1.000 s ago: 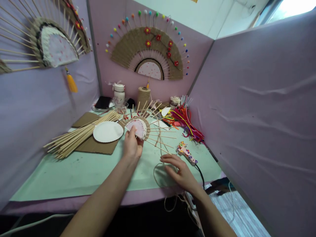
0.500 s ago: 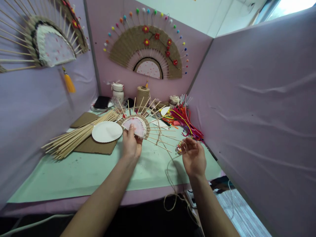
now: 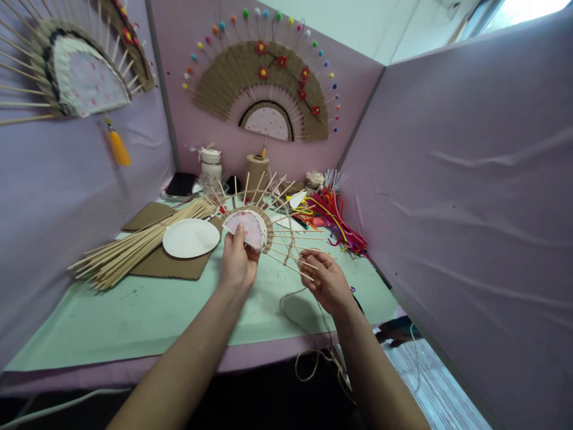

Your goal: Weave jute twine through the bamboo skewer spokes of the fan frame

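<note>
My left hand (image 3: 239, 260) grips the small fan (image 3: 246, 229) by its pink half-round centre, thumb on the front. Thin wooden sticks (image 3: 299, 233) spread from the woven band round that centre, and a strand of twine arcs across them farther out. At the lower right stick ends is my right hand (image 3: 326, 279), its fingers bent together on the jute twine (image 3: 290, 294); the exact pinch is partly hidden. Slack twine hangs below this hand past the table edge in loose loops.
Left on the green table (image 3: 179, 316) lie a bundle of sticks (image 3: 134, 246), a white oval disc (image 3: 191, 238) and brown cardboard (image 3: 179, 267). A twine spool (image 3: 256, 173), white bottle (image 3: 210, 162) and red pipe cleaners (image 3: 333, 215) stand behind. A finished fan (image 3: 224, 77) hangs on the wall.
My right hand has moved left to the lower right stick ends, its fingers bending inward. The hanging twine has shifted with it. My left hand keeps its grip on the fan.
</note>
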`<action>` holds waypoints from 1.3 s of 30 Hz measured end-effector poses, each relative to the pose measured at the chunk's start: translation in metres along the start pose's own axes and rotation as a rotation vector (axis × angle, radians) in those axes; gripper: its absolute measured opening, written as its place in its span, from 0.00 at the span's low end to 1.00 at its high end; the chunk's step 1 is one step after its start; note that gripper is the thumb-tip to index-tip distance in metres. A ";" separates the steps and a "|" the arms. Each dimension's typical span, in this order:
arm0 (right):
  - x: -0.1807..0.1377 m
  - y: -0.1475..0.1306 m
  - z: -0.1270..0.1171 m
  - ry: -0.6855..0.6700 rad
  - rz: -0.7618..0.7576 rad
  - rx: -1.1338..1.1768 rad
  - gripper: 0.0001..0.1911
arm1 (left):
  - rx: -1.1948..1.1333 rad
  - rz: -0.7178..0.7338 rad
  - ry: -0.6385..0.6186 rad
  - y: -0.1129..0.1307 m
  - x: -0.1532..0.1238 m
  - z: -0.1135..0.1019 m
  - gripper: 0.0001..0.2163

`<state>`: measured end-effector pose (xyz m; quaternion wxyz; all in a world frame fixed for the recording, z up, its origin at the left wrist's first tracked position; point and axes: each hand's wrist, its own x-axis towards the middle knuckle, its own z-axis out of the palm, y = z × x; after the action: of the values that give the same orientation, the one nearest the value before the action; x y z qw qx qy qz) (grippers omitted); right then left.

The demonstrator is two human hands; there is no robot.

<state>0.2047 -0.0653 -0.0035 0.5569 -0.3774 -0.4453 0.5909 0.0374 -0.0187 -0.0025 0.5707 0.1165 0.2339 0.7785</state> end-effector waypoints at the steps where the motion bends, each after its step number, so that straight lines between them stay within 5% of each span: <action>1: 0.000 0.002 0.002 0.002 0.019 -0.003 0.15 | -0.003 -0.020 0.008 0.000 0.000 0.001 0.05; 5: 0.001 0.017 0.009 0.054 -0.040 -0.062 0.13 | -0.016 -0.120 0.018 -0.005 -0.004 0.003 0.04; 11: -0.004 0.035 0.006 0.163 -0.377 -0.537 0.09 | 0.078 -0.380 -0.128 -0.017 -0.018 -0.003 0.07; 17: -0.011 0.037 0.000 0.016 -0.560 -0.885 0.11 | 0.243 -0.597 -0.191 -0.014 -0.037 -0.021 0.10; 25: -0.012 0.048 -0.003 -0.101 -0.475 -0.901 0.09 | 0.436 -0.829 -0.192 -0.004 -0.045 -0.038 0.10; 28: -0.013 0.050 -0.005 -0.021 -0.388 -0.852 0.07 | 0.410 -0.829 -0.195 -0.004 -0.044 -0.040 0.09; 39: -0.020 0.072 -0.021 0.134 -0.270 -0.653 0.10 | 0.295 -0.844 -0.514 0.006 -0.055 -0.032 0.15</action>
<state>0.2035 -0.0820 -0.0796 0.5078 -0.5114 -0.6189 0.3124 0.0352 -0.0792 -0.0223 0.8517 0.2789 0.2200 0.3851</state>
